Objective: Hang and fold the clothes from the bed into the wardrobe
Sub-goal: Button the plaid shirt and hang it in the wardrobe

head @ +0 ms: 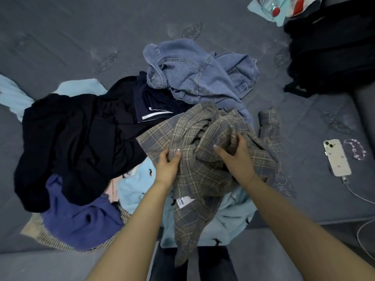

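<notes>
A brown and grey plaid shirt [205, 159] lies bunched at the near edge of the grey bed [81, 37], its hem with a white label hanging over the edge. My left hand [168, 165] grips a fold of it on the left. My right hand [237, 153] grips a bunched part on the right. Around it lie a blue denim jacket [198, 72], a black garment [77, 138], a navy piece with white stripes [154, 104], a purple garment [81, 220] and a light blue fleece [229, 220]. The wardrobe is out of view.
A black backpack [332, 43] sits at the bed's far right. A phone [336, 157] on a white cable lies right of the pile, beside a bead bracelet [355, 149]. A plastic bag with a bottle [284, 7] lies at the top.
</notes>
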Demonstrator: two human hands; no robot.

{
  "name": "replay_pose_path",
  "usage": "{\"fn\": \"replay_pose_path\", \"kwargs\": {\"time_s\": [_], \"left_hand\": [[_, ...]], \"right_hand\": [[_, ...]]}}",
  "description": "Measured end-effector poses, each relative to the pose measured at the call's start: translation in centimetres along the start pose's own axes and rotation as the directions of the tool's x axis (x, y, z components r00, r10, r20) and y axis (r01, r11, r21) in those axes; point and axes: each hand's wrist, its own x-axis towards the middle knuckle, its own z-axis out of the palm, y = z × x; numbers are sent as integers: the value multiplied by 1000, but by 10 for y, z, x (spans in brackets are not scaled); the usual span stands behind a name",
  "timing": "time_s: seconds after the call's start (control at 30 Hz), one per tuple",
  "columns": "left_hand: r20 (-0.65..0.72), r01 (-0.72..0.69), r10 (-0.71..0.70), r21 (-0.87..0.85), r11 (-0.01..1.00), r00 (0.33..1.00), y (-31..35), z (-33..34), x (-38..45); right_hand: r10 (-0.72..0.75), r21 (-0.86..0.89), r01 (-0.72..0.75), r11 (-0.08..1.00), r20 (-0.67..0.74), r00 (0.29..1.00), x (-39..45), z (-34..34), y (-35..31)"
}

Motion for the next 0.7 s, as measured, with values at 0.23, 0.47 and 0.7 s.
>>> {"fn": "replay_pose_path", "kwargs": {"time_s": [0.23, 0.47, 0.7], "left_hand": [[274, 161, -68, -333, 929, 959, 6, -12, -15], [-98, -12, -41, -485, 874, 994, 4, -64, -31], [-209, -41, 96, 251, 967, 973, 3, -64, -35]], "right_hand": [[111, 303, -134, 943, 90, 990, -2, -11, 5], [109, -301, -158, 941, -173, 979, -20, -82, 55], [-298, -413, 172, 894, -264, 918, -35, -71, 37]]}}
